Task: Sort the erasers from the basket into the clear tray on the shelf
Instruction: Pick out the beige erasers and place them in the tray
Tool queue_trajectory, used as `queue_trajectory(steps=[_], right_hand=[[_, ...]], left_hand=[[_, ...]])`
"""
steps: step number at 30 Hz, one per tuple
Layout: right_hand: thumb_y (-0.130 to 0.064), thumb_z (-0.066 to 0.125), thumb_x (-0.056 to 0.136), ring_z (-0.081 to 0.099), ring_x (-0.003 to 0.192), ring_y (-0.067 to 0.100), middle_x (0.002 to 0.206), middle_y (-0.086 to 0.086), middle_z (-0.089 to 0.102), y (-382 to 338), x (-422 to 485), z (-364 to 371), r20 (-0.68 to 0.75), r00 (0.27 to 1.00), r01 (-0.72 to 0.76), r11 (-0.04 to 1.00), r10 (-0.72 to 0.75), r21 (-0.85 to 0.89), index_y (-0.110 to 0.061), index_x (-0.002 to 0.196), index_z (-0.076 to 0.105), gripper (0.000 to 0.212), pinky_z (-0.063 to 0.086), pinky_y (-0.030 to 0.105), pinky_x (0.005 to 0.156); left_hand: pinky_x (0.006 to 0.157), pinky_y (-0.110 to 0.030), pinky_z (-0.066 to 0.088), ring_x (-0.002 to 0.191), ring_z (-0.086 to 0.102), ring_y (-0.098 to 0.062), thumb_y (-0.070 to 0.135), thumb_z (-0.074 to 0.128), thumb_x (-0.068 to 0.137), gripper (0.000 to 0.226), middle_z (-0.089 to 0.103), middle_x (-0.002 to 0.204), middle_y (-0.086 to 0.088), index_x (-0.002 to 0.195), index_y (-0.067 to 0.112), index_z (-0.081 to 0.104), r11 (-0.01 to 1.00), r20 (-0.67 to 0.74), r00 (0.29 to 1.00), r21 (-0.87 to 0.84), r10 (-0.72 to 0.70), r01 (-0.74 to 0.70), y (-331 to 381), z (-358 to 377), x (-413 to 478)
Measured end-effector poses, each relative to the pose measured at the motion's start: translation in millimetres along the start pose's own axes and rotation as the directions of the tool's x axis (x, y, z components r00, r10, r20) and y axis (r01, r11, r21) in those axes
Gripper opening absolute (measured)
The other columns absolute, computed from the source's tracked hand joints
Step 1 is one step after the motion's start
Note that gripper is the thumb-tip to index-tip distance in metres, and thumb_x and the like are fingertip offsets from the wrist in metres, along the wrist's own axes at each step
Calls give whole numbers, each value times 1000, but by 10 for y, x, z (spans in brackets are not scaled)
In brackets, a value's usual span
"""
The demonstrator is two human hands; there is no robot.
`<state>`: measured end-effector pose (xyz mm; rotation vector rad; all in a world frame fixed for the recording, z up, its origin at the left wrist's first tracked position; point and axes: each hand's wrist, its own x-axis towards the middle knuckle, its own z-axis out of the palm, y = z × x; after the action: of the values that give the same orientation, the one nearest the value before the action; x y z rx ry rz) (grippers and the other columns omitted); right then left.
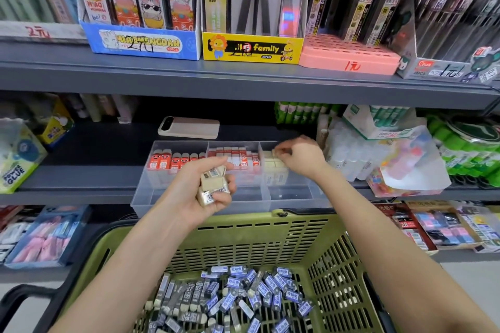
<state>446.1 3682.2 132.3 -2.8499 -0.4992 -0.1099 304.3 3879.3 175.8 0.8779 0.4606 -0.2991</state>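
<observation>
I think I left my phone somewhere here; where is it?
The phone lies flat on the middle shelf, left of centre in the head view, just behind the clear tray.

Above both hands the upper shelf (243, 84) overhangs the clear tray (189, 205), so access comes from the front. Beyond the left hand (200, 189) bare shelf lies open up to a phone (189, 128). Just right of the right hand (300, 158) glue bottles (349, 154) crowd the tray's side. Below the hands, the green basket (335, 259) stays open on top.
</observation>
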Motion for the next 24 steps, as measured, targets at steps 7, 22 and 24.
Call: queue_trajectory(steps=[7,22,24], right_hand=[[-33,41,97,51,116,28,119,6,64,-29,-48,-11,5,1000,4,988,-3,-151,-27,127,56,34,32,34,98],[-42,71,76,50,91,24,92,3,68,-1044,-1080,-491,-202,892,442,874,-405,203,-15,103,69,39,36,38,81],[-38,68,77,54,83,24,81,3,68,-974,-1104,-520,-284,884,448,846,-371,289,-14,96,72,31,40,36,74]], left_hand=[[30,-17,31,48,52,-18,26,63,80,28,55,61,-12,88,0,59,998,-9,999,-54,-39,38,-41,27,37],[40,-22,42,53,48,-16,38,46,98,27,55,67,-3,104,15,58,996,-120,993,84,2,8,-237,178,54],[32,-17,32,43,45,-14,36,46,98,26,53,60,-3,98,12,55,998,-75,997,59,-11,16,-225,162,25]])
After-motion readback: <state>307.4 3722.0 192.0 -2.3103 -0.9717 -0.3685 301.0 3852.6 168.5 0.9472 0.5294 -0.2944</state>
